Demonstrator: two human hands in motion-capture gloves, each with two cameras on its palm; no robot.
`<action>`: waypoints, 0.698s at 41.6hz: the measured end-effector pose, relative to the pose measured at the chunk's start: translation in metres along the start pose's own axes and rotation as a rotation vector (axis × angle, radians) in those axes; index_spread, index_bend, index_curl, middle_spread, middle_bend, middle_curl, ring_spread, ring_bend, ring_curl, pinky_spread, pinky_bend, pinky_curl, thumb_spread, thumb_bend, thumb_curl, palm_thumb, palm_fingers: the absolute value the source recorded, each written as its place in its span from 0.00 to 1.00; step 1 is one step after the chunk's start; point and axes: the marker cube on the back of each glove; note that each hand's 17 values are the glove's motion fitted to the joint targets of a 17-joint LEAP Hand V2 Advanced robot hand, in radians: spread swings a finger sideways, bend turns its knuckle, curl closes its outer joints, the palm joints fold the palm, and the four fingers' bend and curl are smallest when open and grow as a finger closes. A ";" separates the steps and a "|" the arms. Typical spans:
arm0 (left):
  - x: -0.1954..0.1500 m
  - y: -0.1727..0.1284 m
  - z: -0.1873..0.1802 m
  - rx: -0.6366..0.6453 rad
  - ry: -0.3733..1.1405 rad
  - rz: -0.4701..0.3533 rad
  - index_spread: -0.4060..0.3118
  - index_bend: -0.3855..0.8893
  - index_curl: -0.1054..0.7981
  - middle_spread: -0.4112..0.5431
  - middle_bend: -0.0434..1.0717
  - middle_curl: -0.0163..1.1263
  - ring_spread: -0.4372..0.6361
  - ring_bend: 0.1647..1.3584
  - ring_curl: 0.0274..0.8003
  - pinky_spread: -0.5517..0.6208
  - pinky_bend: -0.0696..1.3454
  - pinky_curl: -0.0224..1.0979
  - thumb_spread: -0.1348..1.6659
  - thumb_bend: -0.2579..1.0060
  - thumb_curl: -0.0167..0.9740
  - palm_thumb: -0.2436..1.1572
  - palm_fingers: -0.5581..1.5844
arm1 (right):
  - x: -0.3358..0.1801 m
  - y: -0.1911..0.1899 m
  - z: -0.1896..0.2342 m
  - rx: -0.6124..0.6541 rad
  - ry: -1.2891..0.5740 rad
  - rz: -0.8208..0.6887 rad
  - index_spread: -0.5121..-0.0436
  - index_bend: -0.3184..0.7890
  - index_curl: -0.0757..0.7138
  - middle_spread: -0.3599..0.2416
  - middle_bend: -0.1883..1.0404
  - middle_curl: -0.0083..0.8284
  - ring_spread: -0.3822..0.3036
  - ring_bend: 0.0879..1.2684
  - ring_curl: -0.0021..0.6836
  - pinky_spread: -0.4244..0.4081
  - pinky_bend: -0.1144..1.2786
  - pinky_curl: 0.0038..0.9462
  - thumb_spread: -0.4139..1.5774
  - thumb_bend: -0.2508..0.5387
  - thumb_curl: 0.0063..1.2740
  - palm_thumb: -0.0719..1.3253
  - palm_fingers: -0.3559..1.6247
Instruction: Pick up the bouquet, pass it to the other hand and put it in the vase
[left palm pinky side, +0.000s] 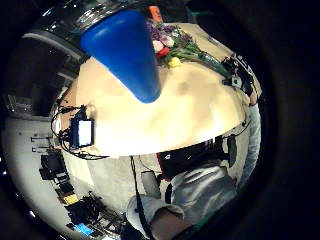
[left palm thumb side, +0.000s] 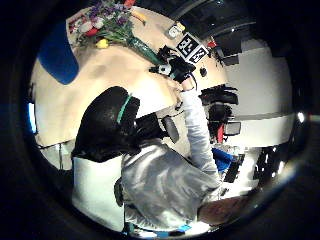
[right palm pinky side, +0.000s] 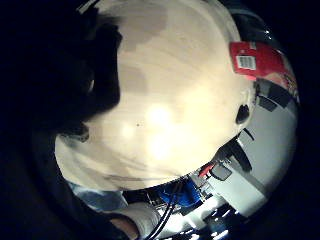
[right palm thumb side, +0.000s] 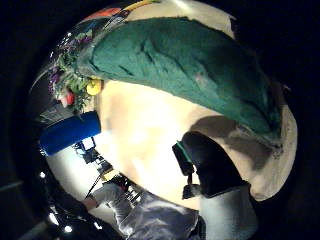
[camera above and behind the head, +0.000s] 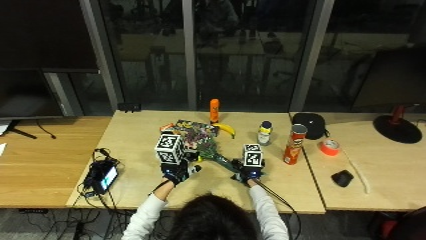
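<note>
Both hands sit near the table's front edge — nothing passed yet.
Right hand grips the bouquet stems; left hand fingers open; blue vase waits — pass and drop-in remain.

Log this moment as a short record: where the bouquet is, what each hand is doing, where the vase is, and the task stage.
bouquet: lying on the table, flower heads away from the person, green wrapped stem toward the right hand
right hand: at the stem end; grip not visible
left hand: above the table beside the bouquet, holding nothing
vase: blue vase on the table beside the flower heads; hidden in the outside view
stage: bouquet not lifted
nearby: banana, chips can
</note>
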 end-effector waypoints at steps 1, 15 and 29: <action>0.000 0.000 0.000 0.001 0.001 -0.001 0.63 0.43 0.48 0.62 0.21 0.33 0.71 0.24 0.32 0.75 0.18 0.30 0.68 0.19 0.33 0.48 0.44 | -0.003 0.001 0.002 0.007 -0.005 -0.006 0.61 0.43 0.32 0.53 0.47 0.51 0.51 0.39 0.47 0.74 0.49 0.32 0.72 0.33 0.26 0.45 0.51; -0.002 -0.006 0.011 -0.049 0.001 -0.012 0.63 0.43 0.49 0.62 0.21 0.34 0.71 0.23 0.33 0.75 0.18 0.30 0.68 0.19 0.33 0.48 0.44 | -0.018 0.005 -0.006 0.108 0.014 0.038 0.58 0.59 0.55 0.33 0.45 0.58 0.25 0.38 0.57 0.27 0.46 0.37 0.77 0.50 0.29 0.70 0.79; 0.004 -0.028 -0.003 -0.065 0.118 0.008 0.63 0.43 0.50 0.62 0.21 0.34 0.71 0.23 0.33 0.75 0.18 0.30 0.68 0.19 0.33 0.47 0.45 | -0.003 0.000 -0.037 0.479 -0.462 0.116 0.59 0.63 0.66 0.28 0.75 0.75 0.26 0.71 0.79 0.24 0.59 0.50 0.77 0.36 0.26 0.66 0.94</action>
